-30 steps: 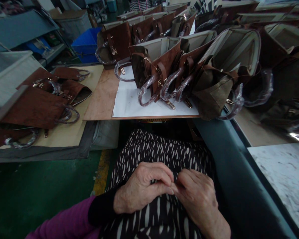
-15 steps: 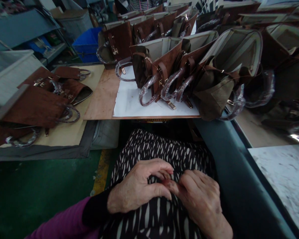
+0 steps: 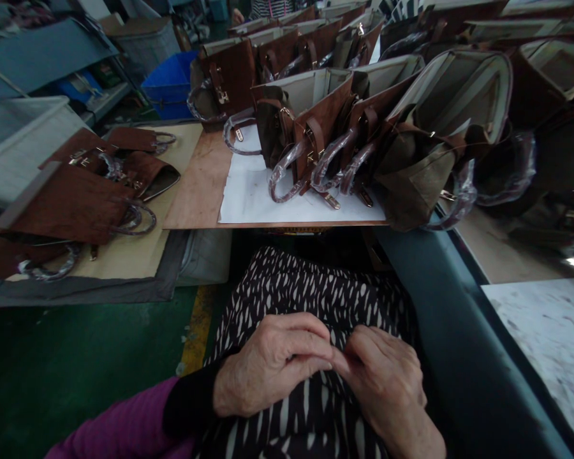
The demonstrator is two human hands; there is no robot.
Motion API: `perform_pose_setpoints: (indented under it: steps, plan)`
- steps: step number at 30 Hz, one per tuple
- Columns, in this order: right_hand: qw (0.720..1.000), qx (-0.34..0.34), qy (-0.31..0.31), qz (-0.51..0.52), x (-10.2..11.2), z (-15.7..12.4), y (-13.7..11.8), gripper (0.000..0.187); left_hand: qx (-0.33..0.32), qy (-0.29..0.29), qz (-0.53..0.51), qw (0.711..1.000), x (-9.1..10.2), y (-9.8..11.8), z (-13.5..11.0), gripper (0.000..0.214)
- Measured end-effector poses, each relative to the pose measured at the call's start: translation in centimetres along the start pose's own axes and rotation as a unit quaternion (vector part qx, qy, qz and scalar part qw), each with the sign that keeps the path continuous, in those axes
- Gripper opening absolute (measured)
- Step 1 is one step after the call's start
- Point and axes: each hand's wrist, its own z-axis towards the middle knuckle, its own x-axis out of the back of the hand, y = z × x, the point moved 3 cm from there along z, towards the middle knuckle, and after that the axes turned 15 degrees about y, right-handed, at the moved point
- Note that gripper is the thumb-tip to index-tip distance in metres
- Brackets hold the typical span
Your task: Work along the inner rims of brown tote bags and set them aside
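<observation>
Over my lap, my left hand (image 3: 275, 360) has its fingertips and thumb drawn together around the tip of my right thumb. My right hand (image 3: 387, 376) is closed, its fingers curled under and its thumb pointing toward the left hand. No object shows in either hand, though the inside of the right one is turned away from view. Beneath both hands lies a black cloth with pale flecks (image 3: 296, 287). Beyond my knees, brown handbags (image 3: 323, 131) with plastic-wrapped handles stand on a white sheet (image 3: 249, 197) on the table.
At left, more brown bags (image 3: 67, 204) lie on a tan board (image 3: 143, 255). A blue bin (image 3: 167, 89) and a white bin (image 3: 23, 127) stand behind. A dark green surface edge (image 3: 440, 319) runs along my right, beside a smudged white sheet (image 3: 550, 331). Another person's striped top (image 3: 272, 7) shows far back.
My left fingers and thumb have closed from a loose, parted curve onto the right thumb. The right hand has hardly moved, and the bags stay where they were.
</observation>
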Motion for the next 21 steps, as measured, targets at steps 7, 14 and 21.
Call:
perform_pose_setpoints:
  steps: [7,14,21]
  plan:
    - [1.000,-0.026,0.013,0.002,-0.14,0.05,-0.05,0.046,-0.004,0.032,-0.022,0.999,-0.09,-0.20,-0.07,0.009]
    - [1.000,-0.024,-0.004,-0.007,-0.14,-0.36,-0.01,0.043,0.009,0.057,-0.025,0.998,-0.06,-0.58,-0.37,0.009]
    - [1.000,-0.021,0.000,0.000,0.04,-0.06,0.13,0.046,0.000,0.019,-0.011,1.000,-0.09,-0.42,-0.14,0.013]
